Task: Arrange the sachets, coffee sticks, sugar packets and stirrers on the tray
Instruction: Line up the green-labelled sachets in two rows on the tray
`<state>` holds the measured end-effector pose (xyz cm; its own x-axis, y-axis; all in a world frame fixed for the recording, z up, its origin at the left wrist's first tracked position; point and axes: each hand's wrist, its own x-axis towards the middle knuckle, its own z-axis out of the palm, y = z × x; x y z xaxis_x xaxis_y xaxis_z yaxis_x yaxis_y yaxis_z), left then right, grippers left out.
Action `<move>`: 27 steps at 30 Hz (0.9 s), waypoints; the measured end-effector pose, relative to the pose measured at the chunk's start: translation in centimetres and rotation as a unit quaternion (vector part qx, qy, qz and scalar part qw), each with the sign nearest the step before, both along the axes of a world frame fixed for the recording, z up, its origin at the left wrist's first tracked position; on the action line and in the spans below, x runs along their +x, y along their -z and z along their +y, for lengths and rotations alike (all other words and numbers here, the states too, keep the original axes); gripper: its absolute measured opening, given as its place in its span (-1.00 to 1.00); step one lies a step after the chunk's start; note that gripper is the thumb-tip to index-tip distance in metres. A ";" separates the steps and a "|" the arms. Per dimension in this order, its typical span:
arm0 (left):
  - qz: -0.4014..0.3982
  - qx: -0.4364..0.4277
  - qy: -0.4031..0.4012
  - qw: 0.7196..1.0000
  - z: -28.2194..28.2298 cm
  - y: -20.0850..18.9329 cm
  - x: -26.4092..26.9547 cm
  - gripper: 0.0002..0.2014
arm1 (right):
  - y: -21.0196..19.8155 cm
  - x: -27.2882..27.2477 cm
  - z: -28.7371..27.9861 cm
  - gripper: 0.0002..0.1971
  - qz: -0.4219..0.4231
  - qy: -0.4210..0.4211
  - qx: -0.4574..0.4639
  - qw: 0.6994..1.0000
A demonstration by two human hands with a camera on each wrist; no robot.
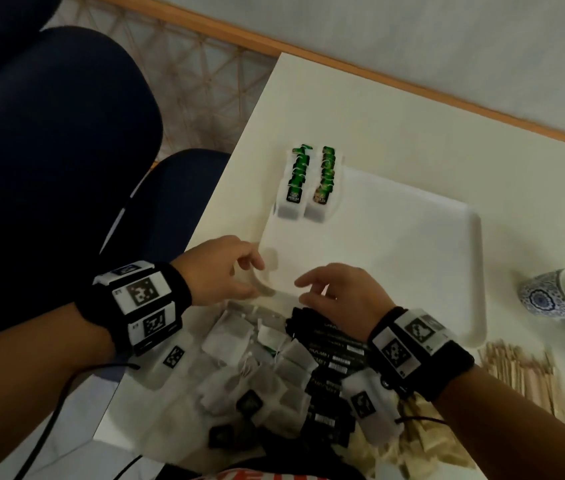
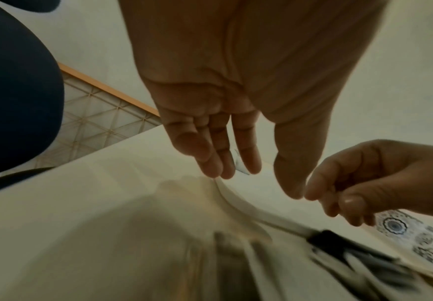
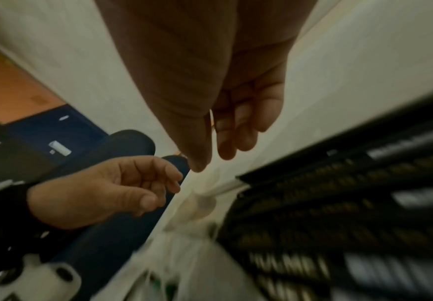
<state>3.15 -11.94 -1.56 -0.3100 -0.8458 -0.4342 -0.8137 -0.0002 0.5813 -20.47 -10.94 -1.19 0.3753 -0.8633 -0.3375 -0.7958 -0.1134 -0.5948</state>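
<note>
Now both hands empty | my left hand (image 1: pixel 224 271) loose-fingered at the tray (image 1: pixel 475 271) corner, frame centre | my right hand (image 1: pixel 340 292) relaxed beside it | sachets (image 1: pixel 236 362) piled lower centre (two green rows (image 1: pixel 312 178) upper centre).

Table (image 1: pixel 395 133): white, its corner toward the wall
Cups (image 1: pixel 551 296): two, blue-and-white patterned, at the table's right edge
Chair (image 1: pixel 49 150): dark blue, left of the table
Floor (image 1: pixel 205 71): pale, triangle-patterned
Skirting (image 1: pixel 274 39): orange wood strip
</note>
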 end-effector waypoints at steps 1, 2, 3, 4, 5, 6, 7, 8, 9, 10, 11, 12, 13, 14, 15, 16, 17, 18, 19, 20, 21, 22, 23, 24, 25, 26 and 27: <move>-0.006 0.008 0.012 1.000 1.2 -0.1 0.3 -0.63 | 0.1 0.2 1.0 -0.82 0.016 -0.022 0.000 1.000; -0.015 0.013 0.023 1.000 2.4 -0.1 0.6 -0.61 | 0.1 0.3 1.8 -0.79 0.029 -0.041 -0.002 0.999; -0.024 0.015 0.030 0.999 3.3 0.0 0.8 -0.58 | 0.1 0.3 2.6 -0.75 0.039 -0.054 -0.004 0.998; -0.030 0.016 0.031 0.999 4.3 0.0 1.0 -0.54 | 0.1 0.4 3.3 -0.72 0.041 -0.063 -0.010 0.997; -0.035 0.015 0.027 0.999 5.2 0.0 1.2 -0.49 | 0.1 0.4 3.9 -0.69 0.036 -0.068 -0.019 0.997; -0.039 0.010 0.020 0.999 6.0 0.1 1.3 -0.44 | 0.1 0.4 4.3 -0.68 0.028 -0.073 -0.029 0.996; -0.044 0.006 0.011 0.999 6.7 0.1 1.3 -0.40 | 0.1 0.4 4.7 -0.68 0.024 -0.082 -0.038 0.996; -0.049 0.002 0.001 0.999 7.3 0.1 1.3 -0.36 | 0.2 0.6 5.0 -0.67 0.027 -0.090 -0.040 0.995; -0.050 -0.002 -0.009 0.999 7.8 0.3 1.2 -0.32 | 0.3 0.7 5.1 -0.65 0.032 -0.095 -0.037 0.994; -0.050 -0.003 -0.017 0.999 8.1 0.4 1.2 -0.28 | 0.4 0.9 5.3 -0.63 0.035 -0.098 -0.034 0.994; -0.050 -0.002 -0.025 0.998 8.4 0.6 1.0 -0.24 | 0.5 1.1 5.4 -0.60 0.039 -0.100 -0.034 0.994; -0.051 0.001 -0.031 0.998 8.6 0.8 0.8 -0.21 | 0.6 1.4 5.4 -0.57 0.043 -0.103 -0.036 0.993; -0.054 0.004 -0.038 0.998 8.7 1.0 0.5 -0.18 | 0.7 1.7 5.4 -0.55 0.052 -0.108 -0.037 0.992; -0.058 0.007 -0.045 0.997 8.7 1.2 0.2 -0.16 | 0.8 2.1 5.4 -0.53 0.063 -0.113 -0.037 0.991; -0.062 0.009 -0.052 0.997 8.7 1.3 -0.2 -0.14 | 0.8 2.5 5.4 -0.51 0.077 -0.118 -0.038 0.989; -0.064 0.010 -0.059 0.996 8.6 1.4 -0.6 -0.12 | 0.8 2.9 5.4 -0.50 0.091 -0.123 -0.041 0.987; -0.064 0.013 -0.068 0.996 8.5 1.5 -0.9 -0.11 | 0.9 3.2 5.3 -0.49 0.103 -0.124 -0.045 0.986; -0.062 0.018 -0.078 0.995 8.4 1.7 -1.2 -0.12 | 1.0 3.4 5.3 -0.50 0.110 -0.123 -0.049 0.985; -0.058 0.023 -0.089 0.994 8.2 1.8 -1.4 -0.16 | 1.1 3.5 5.2 -0.53 0.113 -0.120 -0.051 0.985; -0.052 0.029 -0.102 0.993 8.0 2.0 -1.5 -0.22 | 1.2 3.5 5.1 -0.56 0.114 -0.116 -0.053 0.985; -0.047 0.035 -0.113 0.992 7.9 2.1 -1.5 -0.28 | 1.2 3.5 5.1 -0.61 0.114 -0.113 -0.056 0.985; -0.046 0.039 -0.120 0.991 7.7 2.1 -1.6 -0.32 | 1.2 3.5 5.0 -0.67 0.113 -0.110 -0.062 0.986; -0.049 0.043 -0.124 0.990 7.6 2.2 -1.6 -0.36 | 1.3 3.5 4.9 -0.72 0.111 -0.107 -0.065 0.986; -0.052 0.046 -0.124 0.990 7.4 2.3 -1.7 -0.39 | 1.2 3.4 4.8 -0.75 0.109 -0.105 -0.066 0.986; -0.051 0.045 -0.122 0.990 7.4 2.3 -1.8 -0.43 | 1.2 3.3 4.8 -0.76 0.107 -0.103 -0.064 0.987; -0.046 0.041 -0.120 0.991 7.3 2.2 -1.9 -0.46 | 1.2 3.3 4.8 -0.76 0.106 -0.101 -0.064 0.987; -0.040 0.037 -0.120 0.991 7.3 2.3 -1.9 -0.48 | 1.1 3.2 4.8 -0.75 0.104 -0.101 -0.064 0.987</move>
<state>1.21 -4.64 -3.82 -0.0650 -0.8564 -0.5123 -0.8286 -0.2397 0.5058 -17.22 -6.18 -2.33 0.4776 -0.8186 -0.3190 -0.8530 -0.3451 -0.3915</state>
